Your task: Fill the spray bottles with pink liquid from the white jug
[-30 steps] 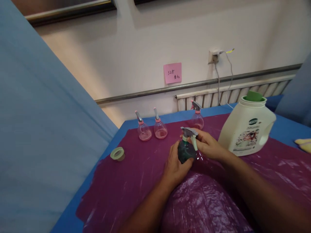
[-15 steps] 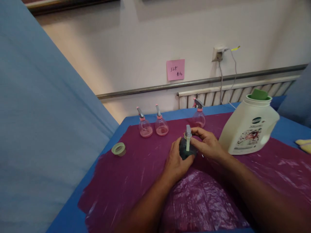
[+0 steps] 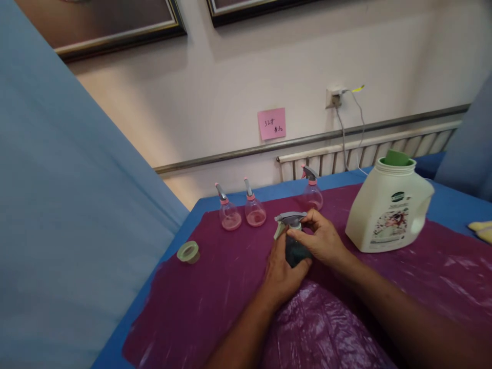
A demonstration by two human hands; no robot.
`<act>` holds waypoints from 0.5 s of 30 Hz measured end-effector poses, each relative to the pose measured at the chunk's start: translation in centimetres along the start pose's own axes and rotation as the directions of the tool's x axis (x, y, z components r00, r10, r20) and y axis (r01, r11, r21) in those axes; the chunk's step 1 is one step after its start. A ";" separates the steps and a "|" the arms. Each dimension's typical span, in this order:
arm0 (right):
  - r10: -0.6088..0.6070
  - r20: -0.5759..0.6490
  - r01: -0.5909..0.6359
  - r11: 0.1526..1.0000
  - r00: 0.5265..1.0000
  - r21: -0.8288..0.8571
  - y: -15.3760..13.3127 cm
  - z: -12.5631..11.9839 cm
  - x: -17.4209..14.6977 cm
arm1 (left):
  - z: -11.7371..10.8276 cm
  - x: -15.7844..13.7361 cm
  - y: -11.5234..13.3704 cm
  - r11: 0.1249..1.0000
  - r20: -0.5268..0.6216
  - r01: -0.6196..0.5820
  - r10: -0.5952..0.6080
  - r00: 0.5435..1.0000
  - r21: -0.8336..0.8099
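Observation:
Between my hands stands a dark green spray bottle [image 3: 295,250] with a grey trigger head. My left hand [image 3: 283,274] is wrapped round its body from the left and below. With thumb and fingers, my right hand [image 3: 321,237] grips the collar under the spray head; the fingertips behind it are partly hidden. The head's nozzle points left, its pale trigger hanging down. Beyond are clear spray bottles with pink collars: one at left [image 3: 229,215], one beside it [image 3: 254,209], and one behind my right hand [image 3: 313,195]. The first two hold pink liquid.
A large cream jug [image 3: 390,205] with a green piece in its mouth stands at right. At left lies a small pale green cup [image 3: 188,252]. Purple plastic sheet [image 3: 223,297] covers the blue table. A blue curtain [image 3: 77,205] hangs at left; cables run down the back wall.
The spray head has turned on the green bottle: its trigger faced me before, and now its nozzle points left. My right hand turned with it. The view has tilted up slightly.

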State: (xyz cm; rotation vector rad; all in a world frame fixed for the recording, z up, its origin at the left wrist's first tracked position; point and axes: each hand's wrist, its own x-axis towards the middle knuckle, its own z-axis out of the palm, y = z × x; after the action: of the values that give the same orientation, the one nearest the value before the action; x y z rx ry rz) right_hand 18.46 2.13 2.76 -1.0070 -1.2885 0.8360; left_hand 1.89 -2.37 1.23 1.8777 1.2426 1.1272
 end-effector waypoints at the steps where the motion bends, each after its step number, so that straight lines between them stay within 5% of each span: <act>1: 0.007 0.004 -0.007 1.000 1.000 0.009 -0.1 0.1 0.0 | 0.0 -0.1 -0.1 1.000 0.009 -0.011 0.011 1.000 -0.014; 15: -0.019 0.071 0.013 0.997 0.997 0.082 -0.7 -0.2 -0.6 | 0.2 -0.9 -2.6 0.996 0.001 0.030 -0.030 1.000 -0.084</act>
State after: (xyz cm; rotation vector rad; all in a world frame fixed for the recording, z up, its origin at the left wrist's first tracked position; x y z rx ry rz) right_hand 18.58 1.30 3.23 -0.9074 -1.3111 0.9126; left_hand 0.86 -2.26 -1.36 1.7913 1.2006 1.1463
